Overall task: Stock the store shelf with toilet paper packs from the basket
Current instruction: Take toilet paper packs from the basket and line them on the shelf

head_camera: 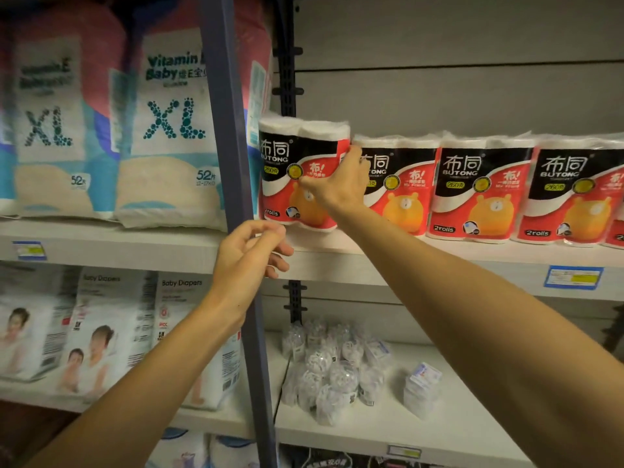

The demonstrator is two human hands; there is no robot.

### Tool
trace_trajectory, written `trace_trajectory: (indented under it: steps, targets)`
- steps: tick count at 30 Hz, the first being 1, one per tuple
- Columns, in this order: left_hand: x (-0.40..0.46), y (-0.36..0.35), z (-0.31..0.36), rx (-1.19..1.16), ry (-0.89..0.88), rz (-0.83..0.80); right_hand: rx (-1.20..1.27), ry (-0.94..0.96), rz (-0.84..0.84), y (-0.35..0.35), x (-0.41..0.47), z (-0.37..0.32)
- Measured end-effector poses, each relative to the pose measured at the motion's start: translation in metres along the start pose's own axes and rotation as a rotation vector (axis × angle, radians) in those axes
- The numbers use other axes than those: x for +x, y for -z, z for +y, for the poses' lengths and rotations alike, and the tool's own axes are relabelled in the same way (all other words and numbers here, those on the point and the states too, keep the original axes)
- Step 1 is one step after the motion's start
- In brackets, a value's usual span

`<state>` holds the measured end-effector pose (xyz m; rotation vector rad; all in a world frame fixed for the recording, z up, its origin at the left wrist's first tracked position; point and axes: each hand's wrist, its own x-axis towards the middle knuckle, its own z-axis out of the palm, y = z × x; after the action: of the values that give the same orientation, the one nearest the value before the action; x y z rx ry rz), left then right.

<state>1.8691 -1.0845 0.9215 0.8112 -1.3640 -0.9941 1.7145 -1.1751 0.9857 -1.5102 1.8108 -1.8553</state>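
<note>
On the shelf (371, 246), the right hand (341, 185) grips the leftmost toilet paper pack (297, 173), touching its neighbour pack (398, 187); the left hand (250, 258) hovers below, fingers loosely curled, holding nothing.

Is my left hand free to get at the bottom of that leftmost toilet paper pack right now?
Probably yes: the left hand holds nothing and hovers just below the leftmost pack, nothing between them; the right hand only grips its right side.
</note>
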Motion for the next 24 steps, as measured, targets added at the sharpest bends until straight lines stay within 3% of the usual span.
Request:
trace_trajectory:
  steps: [5, 8, 11, 15, 24]
  targets:
    - [0.007, 0.016, -0.002, 0.018, 0.011, -0.060, -0.271, 0.061, -0.006, -0.021, -0.003, 0.011]
    - [0.013, 0.019, -0.002, 0.017, 0.012, -0.079, -0.583, 0.172, 0.167, -0.024, -0.005, 0.012]
    - [0.018, 0.015, -0.003, -0.005, 0.027, -0.090, -0.712, 0.296, 0.254, -0.022, 0.000, 0.015]
    - [0.022, 0.002, -0.005, -0.038, 0.032, -0.132, -1.015, 0.568, 0.071, -0.015, 0.002, 0.014]
    - [0.015, 0.005, -0.006, -0.062, 0.035, -0.147, -1.019, 0.505, -0.008, -0.013, -0.005, 0.005]
